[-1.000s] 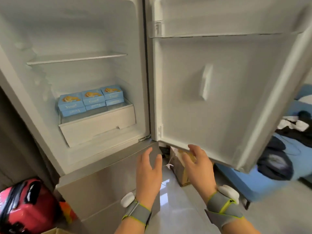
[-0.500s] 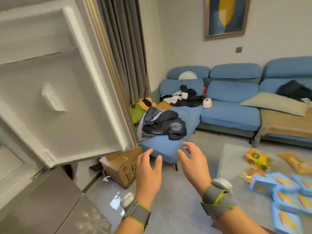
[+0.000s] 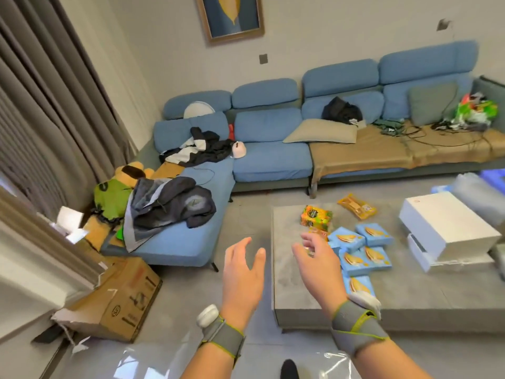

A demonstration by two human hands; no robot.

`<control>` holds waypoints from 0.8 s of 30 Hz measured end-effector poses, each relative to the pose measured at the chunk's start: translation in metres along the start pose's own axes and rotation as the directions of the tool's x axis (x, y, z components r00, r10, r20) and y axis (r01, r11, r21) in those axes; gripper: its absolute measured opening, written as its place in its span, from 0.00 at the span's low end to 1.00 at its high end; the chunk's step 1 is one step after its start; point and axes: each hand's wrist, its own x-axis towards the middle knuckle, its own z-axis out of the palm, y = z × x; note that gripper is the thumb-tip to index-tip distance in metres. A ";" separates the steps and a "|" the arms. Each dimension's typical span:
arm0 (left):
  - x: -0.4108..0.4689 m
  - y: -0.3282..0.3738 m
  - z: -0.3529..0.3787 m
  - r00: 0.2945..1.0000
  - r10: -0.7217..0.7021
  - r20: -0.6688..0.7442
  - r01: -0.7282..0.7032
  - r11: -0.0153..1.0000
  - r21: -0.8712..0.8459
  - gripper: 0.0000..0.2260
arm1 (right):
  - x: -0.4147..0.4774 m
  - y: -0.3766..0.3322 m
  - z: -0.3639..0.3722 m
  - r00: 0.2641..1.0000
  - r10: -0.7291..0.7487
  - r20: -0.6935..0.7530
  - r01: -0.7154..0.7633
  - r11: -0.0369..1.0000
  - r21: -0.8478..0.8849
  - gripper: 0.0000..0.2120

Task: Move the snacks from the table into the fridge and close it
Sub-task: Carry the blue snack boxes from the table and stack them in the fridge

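Several light-blue snack boxes (image 3: 361, 251) lie together on the low grey table (image 3: 289, 296), with an orange-green snack pack (image 3: 316, 221) and a yellow snack bag (image 3: 356, 206) behind them. My left hand (image 3: 241, 283) hovers over the floor left of the table, empty, fingers apart. My right hand (image 3: 318, 266) hangs above the table's left part, just left of the blue boxes, empty and spread. The edge of the fridge's open door (image 3: 35, 242) shows at the far left; the fridge's inside is out of view.
A cardboard box (image 3: 120, 299) sits on the floor by the fridge door. A blue sofa (image 3: 270, 132) with clothes and cushions runs along the wall. White boxes (image 3: 448, 228) stand on the table's right side. Grey curtains (image 3: 41, 105) hang at left.
My view has swung right from the open fridge, where three blue boxes sit on a shelf, to the table. Both empty hands have travelled with it and the right one is now over the table.
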 end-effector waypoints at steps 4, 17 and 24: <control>0.036 0.004 0.025 0.999 -0.018 0.045 0.021 0.998 -0.059 0.21 | 0.035 0.005 -0.014 0.999 0.033 -0.039 -0.034 0.999 -0.042 0.15; 0.181 0.001 0.122 0.974 -0.091 0.208 0.127 0.978 -0.167 0.21 | 0.188 0.000 -0.024 0.989 0.076 -0.129 -0.100 0.977 -0.190 0.15; 0.210 0.000 0.196 0.932 -0.123 0.342 0.153 0.986 -0.063 0.20 | 0.239 0.048 -0.072 0.940 0.248 -0.234 -0.280 0.954 -0.112 0.16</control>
